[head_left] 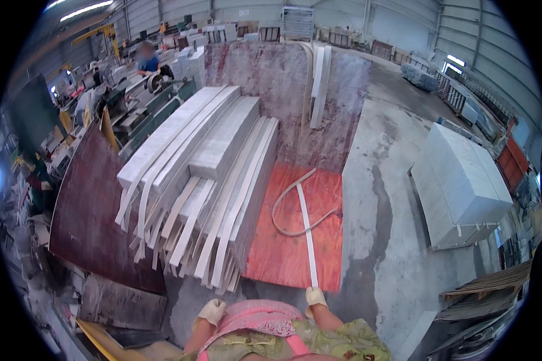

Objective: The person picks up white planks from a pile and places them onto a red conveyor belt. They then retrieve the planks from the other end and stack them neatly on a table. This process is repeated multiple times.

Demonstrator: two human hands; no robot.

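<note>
To the right of the stack of pale strips and blocks (223, 159), a straight white strip (306, 231) is laid across a red board (328, 259), its near end pinched in the gloved right hand (315, 299), below and to the right of the stack. The gloved left hand (212, 311) is held curled just below the stack's near ends, beside a pink apron (262, 310); whether anything is gripped in it cannot be told. On the same board, right of the stack, a curled strip (276, 218) is crossed by the straight one. Beyond the stack, a stained panel (259, 72) is seen, with long pale pieces (321, 84) set against it. Left of the stack, a dark red panel (102, 204) is placed; well to its right, a large pale block (461, 174) is seen.
</note>
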